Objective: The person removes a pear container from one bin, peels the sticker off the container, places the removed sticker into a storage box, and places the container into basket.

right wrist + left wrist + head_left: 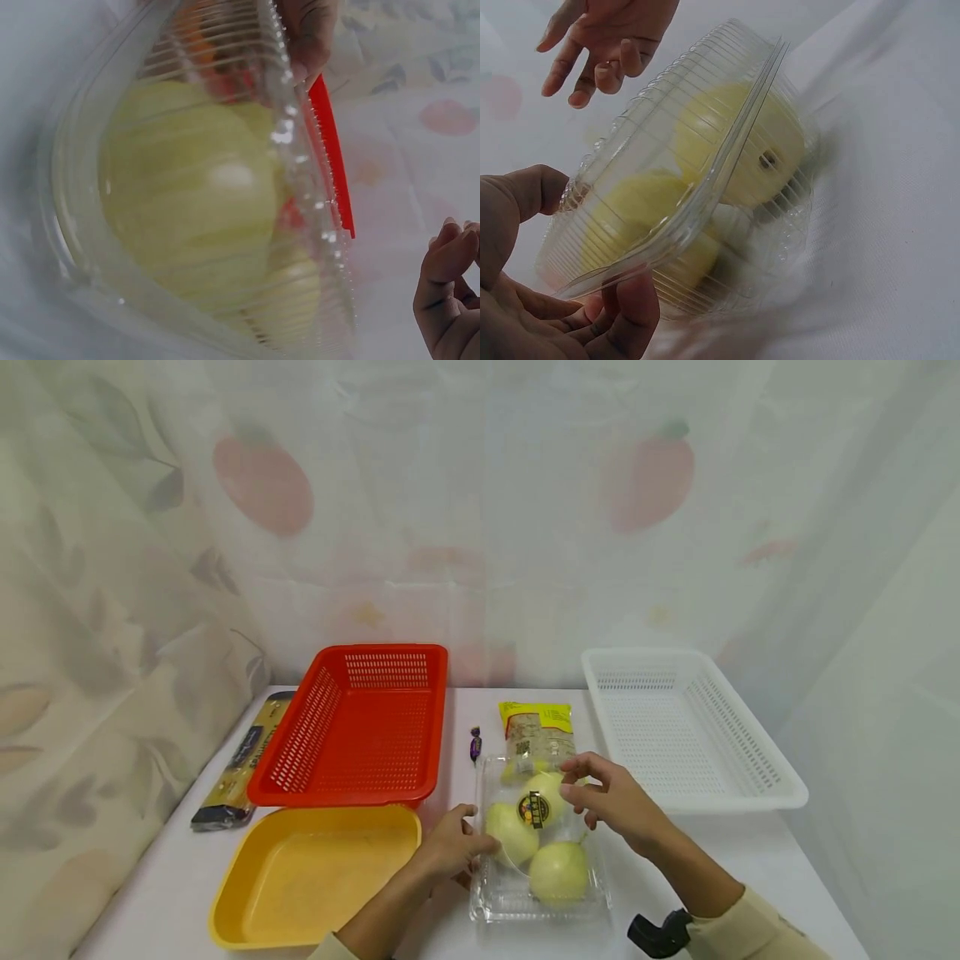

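A clear plastic clamshell box holds several pale yellow, round, pear-like fruits, with a dark round sticker on the lid. My left hand grips the box's left side; in the left wrist view its thumb lies over the lid and its fingers curl below the rim. Above the box's right side, my right hand hovers with loosely bent fingers and holds nothing. The right wrist view has the box's ribbed wall close up, with the right fingers apart from it.
Behind the box lie a yellow-topped packet and a small purple-wrapped candy. At left are a red basket, a yellow basin and a long gold-black package. A white basket stands at right.
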`<state>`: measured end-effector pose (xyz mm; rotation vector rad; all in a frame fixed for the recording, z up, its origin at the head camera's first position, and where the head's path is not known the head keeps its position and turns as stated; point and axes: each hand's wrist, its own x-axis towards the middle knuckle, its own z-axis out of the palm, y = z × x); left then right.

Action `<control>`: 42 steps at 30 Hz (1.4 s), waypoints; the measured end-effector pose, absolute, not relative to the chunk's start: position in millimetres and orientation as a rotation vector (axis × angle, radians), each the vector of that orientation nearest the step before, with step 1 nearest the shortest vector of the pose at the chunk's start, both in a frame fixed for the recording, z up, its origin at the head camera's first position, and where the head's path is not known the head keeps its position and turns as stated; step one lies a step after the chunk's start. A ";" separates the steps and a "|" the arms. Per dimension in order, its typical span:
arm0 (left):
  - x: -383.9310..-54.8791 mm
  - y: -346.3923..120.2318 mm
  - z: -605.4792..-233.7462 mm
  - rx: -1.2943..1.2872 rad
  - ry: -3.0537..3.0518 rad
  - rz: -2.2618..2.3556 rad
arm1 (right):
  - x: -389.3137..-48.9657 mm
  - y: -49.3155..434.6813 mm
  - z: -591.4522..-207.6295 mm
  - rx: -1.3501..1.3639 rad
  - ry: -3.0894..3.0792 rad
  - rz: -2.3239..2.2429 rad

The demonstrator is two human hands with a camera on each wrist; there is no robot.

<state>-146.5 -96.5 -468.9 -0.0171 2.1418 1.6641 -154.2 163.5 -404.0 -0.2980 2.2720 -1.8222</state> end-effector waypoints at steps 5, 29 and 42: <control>-146.1 -96.5 -467.8 -0.020 2.156 1.650 | -161.0 160.5 -412.2 -0.366 2.305 -1.814; -146.5 -96.0 -471.4 -0.015 2.158 1.651 | -185.1 148.6 -440.0 -0.563 2.468 -1.534; -146.5 -96.2 -469.6 -0.021 2.156 1.651 | -180.7 144.3 -441.9 -0.750 2.637 -1.342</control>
